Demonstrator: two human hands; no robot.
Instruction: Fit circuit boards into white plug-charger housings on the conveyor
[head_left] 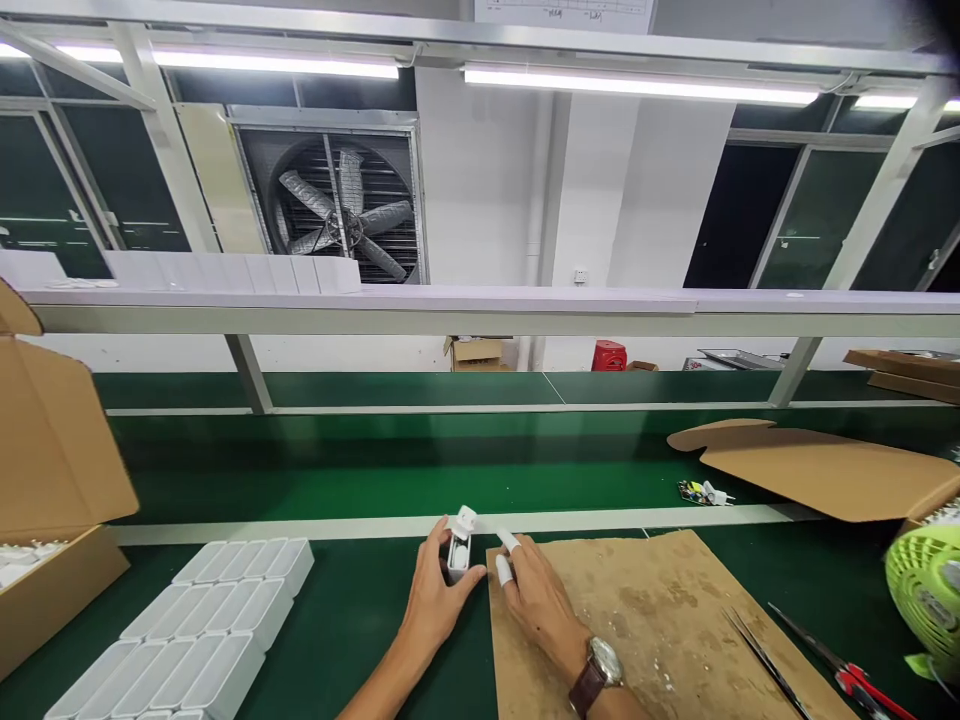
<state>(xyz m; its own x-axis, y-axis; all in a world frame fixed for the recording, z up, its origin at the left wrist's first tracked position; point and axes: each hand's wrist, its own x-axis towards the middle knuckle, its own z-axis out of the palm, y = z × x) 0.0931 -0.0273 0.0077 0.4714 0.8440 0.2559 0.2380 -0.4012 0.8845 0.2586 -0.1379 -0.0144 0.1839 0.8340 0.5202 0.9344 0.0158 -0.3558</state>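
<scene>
My left hand (441,592) is closed round a small white plastic case (459,556) with an open side facing up. A white rounded piece (464,521) sits at its far end, and whitish parts show inside; their kind I cannot make out. Just to the right, my right hand (541,594) hovers over the left edge of a stained cardboard sheet (645,610). Two of its fingers wear white finger cots and point at the case, apart from it. Nothing shows between those fingers. A wristwatch (602,664) is on the right wrist.
White rectangular housings (217,620) lie in rows at left, beside an open carton (60,590) of white parts. Tweezers (765,660) and red-handled scissors (840,670) lie at right, near a green fan (926,590). A small circuit board (697,492) lies farther back.
</scene>
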